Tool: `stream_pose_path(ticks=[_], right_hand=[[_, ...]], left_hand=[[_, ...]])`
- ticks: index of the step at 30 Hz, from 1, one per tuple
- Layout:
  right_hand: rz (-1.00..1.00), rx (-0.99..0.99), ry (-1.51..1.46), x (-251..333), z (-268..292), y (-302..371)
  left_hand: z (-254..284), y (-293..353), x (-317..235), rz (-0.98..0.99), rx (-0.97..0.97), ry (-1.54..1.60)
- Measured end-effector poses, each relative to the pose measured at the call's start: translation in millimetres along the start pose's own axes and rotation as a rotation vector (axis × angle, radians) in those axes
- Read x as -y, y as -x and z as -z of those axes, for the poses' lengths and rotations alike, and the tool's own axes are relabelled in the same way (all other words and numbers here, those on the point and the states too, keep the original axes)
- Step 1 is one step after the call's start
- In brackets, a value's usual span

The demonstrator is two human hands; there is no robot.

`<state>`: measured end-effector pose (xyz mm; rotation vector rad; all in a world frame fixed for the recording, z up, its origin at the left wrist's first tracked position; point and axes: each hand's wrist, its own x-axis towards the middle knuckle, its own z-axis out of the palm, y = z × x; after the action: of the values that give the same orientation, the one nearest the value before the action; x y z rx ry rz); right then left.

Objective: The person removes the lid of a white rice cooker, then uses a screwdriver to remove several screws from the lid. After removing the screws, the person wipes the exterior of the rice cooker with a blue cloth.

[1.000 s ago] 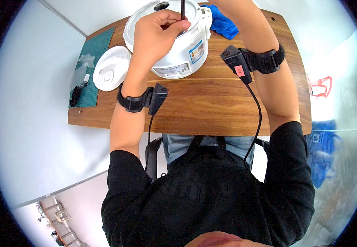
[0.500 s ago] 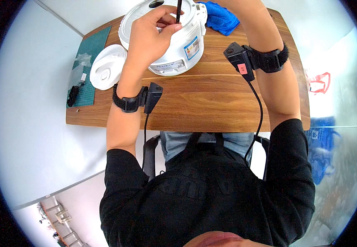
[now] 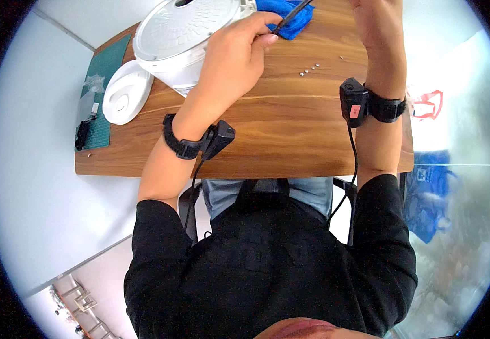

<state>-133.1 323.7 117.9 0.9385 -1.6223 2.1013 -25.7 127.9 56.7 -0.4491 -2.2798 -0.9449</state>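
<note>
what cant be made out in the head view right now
Right hand: fingers cut off by the head view's top edge, so its grip is unknown.
Dark rod in the left hand: upper end cut off there too.
White appliance: back beyond that edge, front partly behind the left forearm.
Small shiny pieces: too small to identify.

The rod [image 3: 293,14] — thin and black — slants toward 1 or 2 o'clock from the fingers of the left hand [image 3: 235,53], reaching the view's upper edge. The pot [image 3: 191,34] — white, round, patterned on top — sits toward 11 o'clock on the table [image 3: 290,135], its dark hole [image 3: 183,2] near 12.
</note>
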Motion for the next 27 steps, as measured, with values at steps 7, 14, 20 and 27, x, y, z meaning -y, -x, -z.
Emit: stream_pose_path(ticks=[7,14,20,27], right_hand=[[-0.191,-0.034,0.106,-37.4,35.5,10.3],[-0.250,0.007,0.141,-62.1,49.2,-0.1],[-0.216,-0.160,0.039,-58.2,73.1,-6.0],[-0.210,-0.076,0.260,-57.2,78.6,-2.1]], left_hand=[[-51.7,6.6,18.3,0.199,0.245,0.153],[-66.5,2.0,25.2,0.381,0.277,0.268],[-71.3,15.8,41.7,0.401,0.487,0.072],[-92.5,3.4,44.1,0.260,0.632,-0.186]])
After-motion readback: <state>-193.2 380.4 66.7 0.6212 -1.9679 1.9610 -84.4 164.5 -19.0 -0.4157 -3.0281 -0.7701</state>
